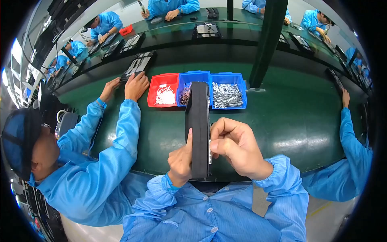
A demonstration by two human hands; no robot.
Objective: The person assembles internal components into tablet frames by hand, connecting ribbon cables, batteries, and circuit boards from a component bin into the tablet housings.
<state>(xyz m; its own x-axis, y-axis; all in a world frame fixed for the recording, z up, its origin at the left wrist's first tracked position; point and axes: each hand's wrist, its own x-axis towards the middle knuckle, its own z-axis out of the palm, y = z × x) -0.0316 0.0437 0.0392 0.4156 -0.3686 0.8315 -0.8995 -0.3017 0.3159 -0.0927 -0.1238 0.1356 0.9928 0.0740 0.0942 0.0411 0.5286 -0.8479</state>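
Observation:
A black slab-like tray stands on its long edge in front of me, its dark back turned left. My left hand grips it low on that side, one digit stretched up along the back. Bent fingers and thumb of my right hand pinch together against the tray's right face. Whatever lies between those fingertips is too small to make out. Just below them a thin white strip with dark marks shows on that face, which is otherwise mostly turned from view.
Beyond the tray are a red bin of white pieces, a blue bin of brownish parts, partly hidden, and a blue bin of silver metal parts. A co-worker at left handles another tray. A dark green post rises right.

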